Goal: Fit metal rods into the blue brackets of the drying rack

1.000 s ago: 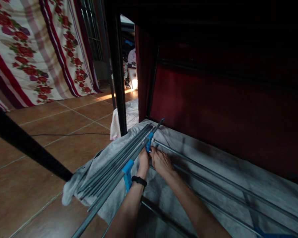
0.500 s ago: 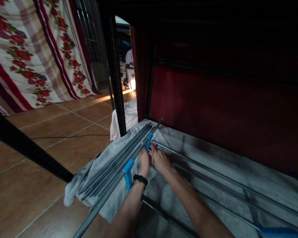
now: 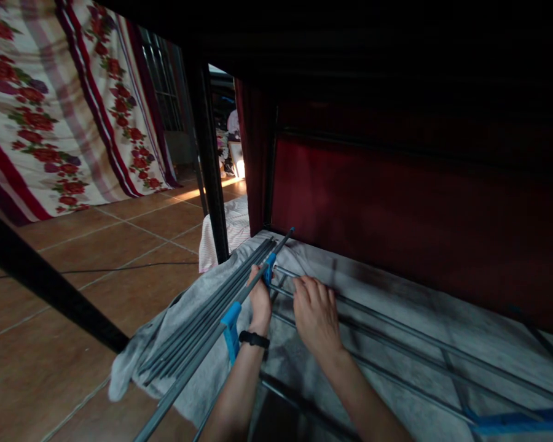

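Note:
A long grey metal tube (image 3: 191,355) slants across the view and carries two blue plastic connectors; the far connector (image 3: 269,270) sits beside my left hand (image 3: 260,301). That hand is closed around the tube just short of this connector, some fingers hidden. My right hand (image 3: 317,313) is closed over a grey cross tube (image 3: 396,324), whose end meets the far connector. The near connector (image 3: 231,322) is left of my wristband (image 3: 254,339). Further cross tubes (image 3: 391,376) run below, toward a blue plastic piece (image 3: 516,421) at the lower right.
A bundle of loose grey tubes (image 3: 212,301) lies on the grey blanket (image 3: 188,393) at the left. Dark frame posts (image 3: 215,184) stand nearby, with a dark red cloth (image 3: 373,215) behind. Tiled floor (image 3: 74,319) and a floral curtain (image 3: 59,110) are at the left.
My right hand has moved back to the right, away from the far connector, and now grips along the cross tube. The left hand stays by the connector. The view has shifted slightly.

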{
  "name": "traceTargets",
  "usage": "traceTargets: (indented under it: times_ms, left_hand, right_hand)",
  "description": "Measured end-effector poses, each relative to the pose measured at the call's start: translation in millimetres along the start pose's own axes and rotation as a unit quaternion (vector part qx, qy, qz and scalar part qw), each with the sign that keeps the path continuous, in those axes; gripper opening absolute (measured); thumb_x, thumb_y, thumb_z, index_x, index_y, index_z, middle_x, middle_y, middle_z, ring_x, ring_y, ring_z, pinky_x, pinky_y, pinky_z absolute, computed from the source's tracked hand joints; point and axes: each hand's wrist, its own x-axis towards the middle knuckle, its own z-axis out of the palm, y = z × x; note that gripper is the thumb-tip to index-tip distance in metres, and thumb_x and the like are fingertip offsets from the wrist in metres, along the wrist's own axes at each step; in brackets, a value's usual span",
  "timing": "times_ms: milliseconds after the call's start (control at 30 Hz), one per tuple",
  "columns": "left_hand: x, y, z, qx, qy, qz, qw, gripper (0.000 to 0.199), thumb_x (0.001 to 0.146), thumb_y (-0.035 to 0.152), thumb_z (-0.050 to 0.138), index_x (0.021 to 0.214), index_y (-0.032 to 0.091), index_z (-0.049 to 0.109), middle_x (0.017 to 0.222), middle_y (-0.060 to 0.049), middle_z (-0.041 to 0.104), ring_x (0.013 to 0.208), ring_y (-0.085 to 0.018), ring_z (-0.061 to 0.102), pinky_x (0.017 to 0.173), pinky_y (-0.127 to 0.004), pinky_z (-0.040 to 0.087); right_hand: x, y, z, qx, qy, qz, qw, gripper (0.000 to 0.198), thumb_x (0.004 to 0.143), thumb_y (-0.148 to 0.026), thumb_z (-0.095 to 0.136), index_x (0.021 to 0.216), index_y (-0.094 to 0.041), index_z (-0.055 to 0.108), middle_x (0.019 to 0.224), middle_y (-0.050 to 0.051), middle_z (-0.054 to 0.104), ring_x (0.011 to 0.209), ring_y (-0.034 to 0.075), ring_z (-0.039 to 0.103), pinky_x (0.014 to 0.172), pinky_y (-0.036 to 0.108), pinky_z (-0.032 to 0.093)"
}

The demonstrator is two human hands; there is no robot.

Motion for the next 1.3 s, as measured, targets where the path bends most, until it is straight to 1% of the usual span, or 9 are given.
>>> traceTargets:
  times_ms: [67, 133, 233, 333, 400, 600, 800, 1033, 1300]
  left_hand:
    - [0.2, 5.2, 6.8, 0.015, -0.018, 0.013, 1.0, 0.055, 0.094, 0.06, 0.037, 0.063, 0.02, 0.059, 0.065, -0.003, 0.059, 0.066, -0.017, 0.054, 0.074, -0.033, 0.047]
    - [0.2, 8.9, 12.9, 0.02, -0.031, 0.01, 0.999, 0.06, 0.094, 0.063, 0.033, 0.056, 0.022, 0.055, 0.056, -0.003, 0.054, 0.057, -0.017, 0.05, 0.066, -0.033, 0.046]
    - [0.6, 10.0, 17.5, 0.02, -0.038, -0.001, 0.999, 0.061, 0.092, 0.067, 0.033, 0.052, 0.024, 0.047, 0.047, -0.001, 0.044, 0.047, -0.015, 0.041, 0.052, -0.032, 0.039]
    - [2.2, 6.3, 17.8, -0.011, -0.055, -0.014, 0.998, 0.058, 0.09, 0.069, 0.037, 0.059, 0.022, 0.053, 0.051, 0.0, 0.046, 0.045, -0.013, 0.04, 0.046, -0.029, 0.035]
    - [3.7, 3.1, 17.6, -0.038, -0.064, -0.021, 0.997, 0.056, 0.088, 0.07, 0.041, 0.063, 0.021, 0.055, 0.055, 0.0, 0.048, 0.047, -0.012, 0.041, 0.046, -0.026, 0.035]
    - [6.3, 1.4, 19.7, -0.042, -0.048, -0.053, 0.997, 0.057, 0.085, 0.073, 0.042, 0.059, 0.023, 0.039, 0.051, 0.004, 0.038, 0.043, -0.009, 0.034, 0.042, -0.024, 0.031]
    - [5.3, 2.6, 19.2, -0.02, -0.031, -0.079, 0.996, 0.055, 0.087, 0.069, 0.043, 0.062, 0.021, 0.048, 0.057, 0.001, 0.049, 0.047, -0.01, 0.044, 0.046, -0.023, 0.038]
    - [6.7, -2.0, 17.6, -0.017, -0.025, -0.078, 0.996, 0.053, 0.085, 0.068, 0.046, 0.065, 0.02, 0.051, 0.06, 0.002, 0.05, 0.05, -0.01, 0.048, 0.048, -0.022, 0.042]
    - [5.3, 2.5, 18.7, -0.005, -0.019, -0.091, 0.996, 0.055, 0.085, 0.071, 0.044, 0.064, 0.02, 0.049, 0.057, 0.002, 0.048, 0.049, -0.01, 0.047, 0.046, -0.022, 0.041]
  right_hand:
    - [4.5, 14.4, -6.2, -0.015, -0.001, 0.035, 0.999, 0.038, 0.099, -0.025, 0.037, 0.134, -0.018, 0.049, 0.127, 0.015, 0.059, 0.117, 0.025, 0.052, 0.099, 0.04, 0.037]
    - [8.6, 26.7, -6.6, -0.019, -0.034, 0.05, 0.998, 0.033, 0.1, -0.027, 0.036, 0.126, -0.018, 0.054, 0.113, 0.012, 0.064, 0.105, 0.023, 0.057, 0.094, 0.038, 0.039]
    - [9.8, 36.7, -2.5, -0.005, -0.065, 0.038, 0.997, 0.029, 0.101, -0.026, 0.034, 0.115, -0.021, 0.059, 0.104, 0.007, 0.066, 0.097, 0.019, 0.059, 0.088, 0.033, 0.04]
    - [7.4, 38.2, -1.1, 0.012, -0.064, 0.022, 0.998, 0.03, 0.102, -0.027, 0.034, 0.116, -0.023, 0.06, 0.105, 0.005, 0.067, 0.097, 0.017, 0.059, 0.087, 0.031, 0.04]
    - [6.6, 37.7, -3.0, 0.016, -0.066, 0.02, 0.998, 0.03, 0.102, -0.028, 0.034, 0.117, -0.023, 0.06, 0.106, 0.005, 0.067, 0.097, 0.017, 0.06, 0.086, 0.031, 0.04]
    - [9.3, 38.3, -9.6, 0.018, -0.077, 0.009, 0.997, 0.033, 0.102, -0.029, 0.031, 0.117, -0.023, 0.06, 0.107, 0.006, 0.067, 0.098, 0.018, 0.06, 0.084, 0.031, 0.04]
    - [9.8, 39.8, -9.2, 0.004, -0.095, -0.002, 0.995, 0.034, 0.102, -0.027, 0.029, 0.119, -0.022, 0.059, 0.107, 0.007, 0.067, 0.097, 0.018, 0.061, 0.082, 0.031, 0.04]
    - [11.2, 41.1, -11.9, -0.009, -0.109, -0.012, 0.994, 0.037, 0.103, -0.028, 0.025, 0.115, -0.023, 0.059, 0.105, 0.007, 0.067, 0.092, 0.018, 0.063, 0.077, 0.031, 0.04]
    - [16.8, 42.0, -16.1, -0.005, -0.152, -0.006, 0.988, 0.032, 0.102, -0.03, 0.028, 0.108, -0.024, 0.06, 0.104, 0.007, 0.069, 0.087, 0.017, 0.066, 0.071, 0.03, 0.039]
